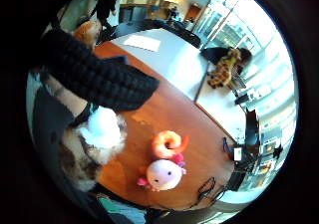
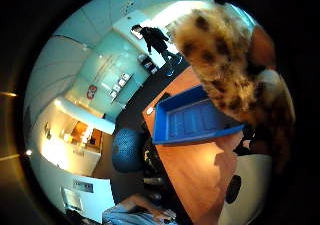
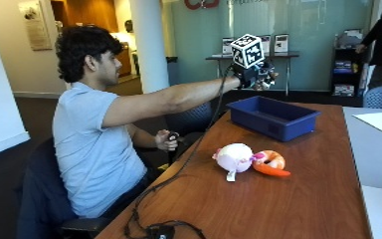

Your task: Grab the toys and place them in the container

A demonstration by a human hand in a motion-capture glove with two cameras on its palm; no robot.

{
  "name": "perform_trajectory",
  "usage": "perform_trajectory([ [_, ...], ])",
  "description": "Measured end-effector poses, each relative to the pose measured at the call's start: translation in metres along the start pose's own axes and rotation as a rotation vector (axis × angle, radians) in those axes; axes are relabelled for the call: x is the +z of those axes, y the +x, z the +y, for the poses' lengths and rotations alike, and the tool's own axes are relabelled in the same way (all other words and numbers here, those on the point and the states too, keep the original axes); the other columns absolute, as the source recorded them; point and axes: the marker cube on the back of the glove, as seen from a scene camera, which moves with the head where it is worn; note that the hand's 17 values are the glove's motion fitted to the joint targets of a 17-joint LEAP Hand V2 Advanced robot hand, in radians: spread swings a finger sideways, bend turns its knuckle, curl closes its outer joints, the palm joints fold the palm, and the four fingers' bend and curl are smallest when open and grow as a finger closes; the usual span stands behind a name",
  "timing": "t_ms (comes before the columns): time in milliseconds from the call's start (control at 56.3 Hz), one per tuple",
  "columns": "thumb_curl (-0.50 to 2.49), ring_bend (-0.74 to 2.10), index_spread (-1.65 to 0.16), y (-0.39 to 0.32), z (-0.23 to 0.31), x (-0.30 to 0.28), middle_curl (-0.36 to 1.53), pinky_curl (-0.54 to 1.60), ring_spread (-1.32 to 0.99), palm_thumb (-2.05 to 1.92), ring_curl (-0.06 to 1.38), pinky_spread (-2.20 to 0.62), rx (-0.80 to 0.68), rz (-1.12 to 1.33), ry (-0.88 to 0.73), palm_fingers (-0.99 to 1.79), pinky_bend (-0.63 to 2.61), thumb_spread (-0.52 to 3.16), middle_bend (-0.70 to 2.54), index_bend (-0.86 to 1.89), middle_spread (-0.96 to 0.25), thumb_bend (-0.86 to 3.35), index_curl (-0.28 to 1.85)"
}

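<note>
A: Near edge of table (image 3: pixel 297 199): pink plush (image 3: pixel 234 157) & orange shrimp toy (image 3: pixel 270 163), touching, not binned.
B: Further back?
A: Gloved right hand (image 3: pixel 252 74) clamped on spotted plush (image 2: pixel 225 60) above blue container (image 3: pixel 274 117). Early release = could clip rim, land outside.

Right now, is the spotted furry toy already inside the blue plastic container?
Not yet. The gloved right hand holds the spotted furry toy in the air above the blue plastic container.

We see a seated person (image 3: pixel 98 144) with dark curly hair in a short-sleeved light blue T-shirt (image 3: pixel 91 149) and dark trousers. Our right hand (image 3: pixel 252 75) wears a black knitted glove.
</note>
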Motion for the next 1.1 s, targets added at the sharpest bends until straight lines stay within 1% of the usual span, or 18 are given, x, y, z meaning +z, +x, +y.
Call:
perform_trajectory([
  [142, 0.81, 1.20, -0.32, -0.047, -0.019, 0.048, 0.64, 0.54, -0.26, 0.83, 0.58, -0.31, -0.060, -0.026, -0.080, 0.47, 1.08, 1.11, 0.58, 0.33, -0.10, 0.38, 0.42],
  [248, 0.82, 1.20, -0.32, -0.059, -0.026, 0.071, 0.67, 0.55, -0.25, 0.82, 0.59, -0.31, -0.060, -0.038, -0.124, 0.43, 1.10, 1.12, 0.59, 0.30, -0.10, 0.38, 0.43],
  [302, 0.82, 1.20, -0.32, -0.057, -0.026, 0.079, 0.68, 0.55, -0.25, 0.81, 0.60, -0.30, -0.051, -0.045, -0.182, 0.40, 1.12, 1.14, 0.59, 0.27, -0.10, 0.38, 0.43],
  [319, 0.80, 1.17, -0.32, -0.056, -0.025, 0.081, 0.68, 0.55, -0.24, 0.76, 0.59, -0.29, -0.043, -0.048, -0.214, 0.31, 1.11, 1.22, 0.58, 0.23, -0.10, 0.38, 0.42],
  [337, 0.79, 1.17, -0.32, -0.055, -0.025, 0.083, 0.69, 0.56, -0.24, 0.75, 0.59, -0.29, -0.035, -0.050, -0.247, 0.30, 1.12, 1.24, 0.59, 0.23, -0.10, 0.38, 0.43],
  [355, 0.74, 1.07, -0.33, -0.053, -0.024, 0.085, 0.66, 0.55, -0.23, 0.62, 0.56, -0.26, -0.025, -0.048, -0.278, 0.08, 1.11, 1.31, 0.54, 0.18, -0.09, 0.33, 0.41],
  [390, 0.67, 0.88, -0.33, -0.048, -0.024, 0.085, 0.62, 0.58, -0.18, 0.39, 0.54, -0.18, -0.010, -0.034, -0.317, -0.29, 1.15, 1.33, 0.41, 0.20, -0.06, 0.19, 0.44],
  [408, 0.64, 0.80, -0.33, -0.045, -0.023, 0.085, 0.60, 0.56, -0.17, 0.36, 0.52, -0.15, -0.006, -0.022, -0.325, -0.34, 1.13, 1.35, 0.37, 0.20, -0.05, 0.17, 0.44],
  [426, 0.59, 0.67, -0.33, -0.042, -0.022, 0.083, 0.58, 0.54, -0.15, 0.23, 0.48, -0.12, -0.004, -0.008, -0.329, -0.47, 1.09, 1.34, 0.31, 0.20, -0.04, 0.09, 0.43],
  [479, 0.53, 0.48, -0.33, -0.029, -0.016, 0.076, 0.53, 0.51, -0.12, 0.10, 0.41, -0.06, 0.000, 0.030, -0.329, -0.42, 1.03, 1.34, 0.22, 0.17, -0.03, 0.01, 0.40],
  [550, 0.48, 0.34, -0.32, -0.007, -0.006, 0.063, 0.48, 0.47, -0.08, -0.01, 0.34, -0.01, 0.031, 0.049, -0.334, -0.34, 0.96, 1.33, 0.14, 0.14, -0.02, -0.04, 0.38],
  [710, 0.40, 0.25, -0.32, 0.047, 0.033, 0.034, 0.40, 0.42, -0.05, -0.05, 0.31, 0.05, 0.116, 0.027, -0.354, -0.23, 0.87, 1.33, 0.11, 0.13, -0.01, -0.04, 0.34],
  [834, 0.36, 0.21, -0.33, 0.099, 0.082, 0.009, 0.35, 0.40, -0.04, -0.05, 0.30, 0.07, 0.169, 0.076, -0.355, -0.19, 0.84, 1.34, 0.10, 0.15, -0.01, -0.04, 0.32],
  [923, 0.34, 0.19, -0.33, 0.138, 0.133, -0.001, 0.32, 0.39, -0.03, -0.04, 0.30, 0.07, 0.233, 0.071, -0.413, -0.17, 0.83, 1.35, 0.12, 0.15, -0.01, -0.03, 0.31],
  [994, 0.32, 0.18, -0.33, 0.158, 0.170, -0.003, 0.30, 0.39, -0.03, -0.04, 0.30, 0.08, 0.268, 0.041, -0.455, -0.17, 0.82, 1.35, 0.12, 0.16, 0.00, -0.03, 0.31],
  [1100, 0.31, 0.16, -0.33, 0.176, 0.220, 0.006, 0.28, 0.38, -0.03, -0.03, 0.28, 0.08, 0.283, 0.035, -0.513, -0.17, 0.82, 1.36, 0.12, 0.16, 0.00, -0.03, 0.31],
])
